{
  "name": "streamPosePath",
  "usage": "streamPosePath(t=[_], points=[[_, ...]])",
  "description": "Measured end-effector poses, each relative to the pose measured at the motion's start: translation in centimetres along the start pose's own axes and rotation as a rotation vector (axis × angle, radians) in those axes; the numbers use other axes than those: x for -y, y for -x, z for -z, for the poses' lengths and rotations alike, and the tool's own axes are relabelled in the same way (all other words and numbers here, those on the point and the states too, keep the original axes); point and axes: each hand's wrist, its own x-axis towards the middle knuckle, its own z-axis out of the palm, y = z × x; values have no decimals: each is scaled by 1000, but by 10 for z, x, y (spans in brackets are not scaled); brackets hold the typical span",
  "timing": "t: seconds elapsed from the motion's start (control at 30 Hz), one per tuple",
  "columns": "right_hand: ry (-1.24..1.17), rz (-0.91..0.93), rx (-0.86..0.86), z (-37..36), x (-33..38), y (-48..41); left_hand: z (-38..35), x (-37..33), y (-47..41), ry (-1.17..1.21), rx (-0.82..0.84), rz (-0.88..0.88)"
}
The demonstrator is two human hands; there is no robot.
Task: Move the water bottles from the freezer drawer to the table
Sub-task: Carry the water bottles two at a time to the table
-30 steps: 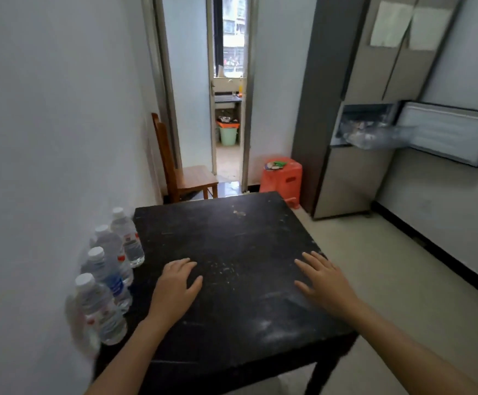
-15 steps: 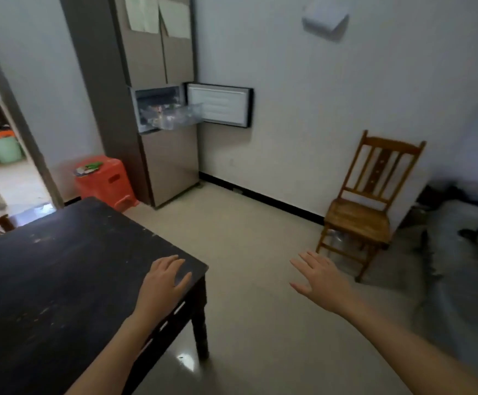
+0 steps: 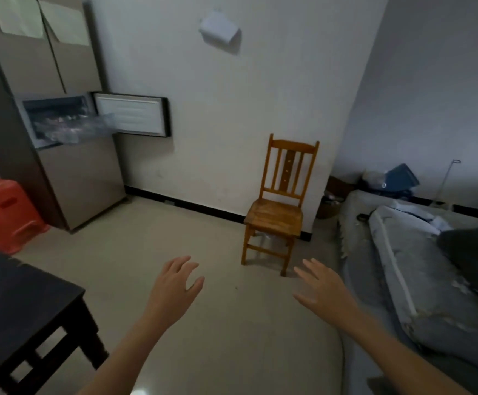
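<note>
The tall grey fridge (image 3: 81,178) stands at the left with its small freezer door (image 3: 132,114) swung open. A clear freezer drawer (image 3: 72,128) sticks out of it, its contents blurred. Only a corner of the black table (image 3: 18,306) shows at the lower left; no water bottles are in view on it. My left hand (image 3: 175,286) and my right hand (image 3: 322,289) hover over the bare floor, fingers spread, holding nothing.
An orange plastic stool (image 3: 7,212) sits between table and fridge. A wooden chair (image 3: 279,209) stands against the far wall. A bed with grey bedding (image 3: 408,260) fills the right side. Pale tiled floor (image 3: 152,238) stretches from me to the fridge.
My view has swung right, away from the table and its bottles toward the chair and bed. Both hands have left the tabletop and now hang over the floor.
</note>
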Motion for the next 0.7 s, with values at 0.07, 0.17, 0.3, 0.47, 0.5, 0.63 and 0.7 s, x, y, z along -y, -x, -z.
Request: streamPosePath(t=[0.07, 0.17, 0.3, 0.47, 0.5, 0.63, 0.7], points=[[-22, -25, -18, 5, -26, 8, -9, -29, -8, 13, 25, 3], [-36, -75, -27, 10, -62, 23, -29, -66, -20, 10, 23, -40], [-103, -114, -57, 12, -100, 26, -44, -94, -39, -24, 42, -76], [-86, -104, -73, 14, -134, 8, -59, -95, -72, -92, 16, -87], [-91, -96, -89, 16, -139, 1, -63, -95, -81, -94, 12, -82], [-45, -64, -78, 24, -160, -33, -85, -93, -117, -70, -63, -51], [-6, -50, -71, 27, -172, -58, -95, -92, -142, -49, -98, -35]])
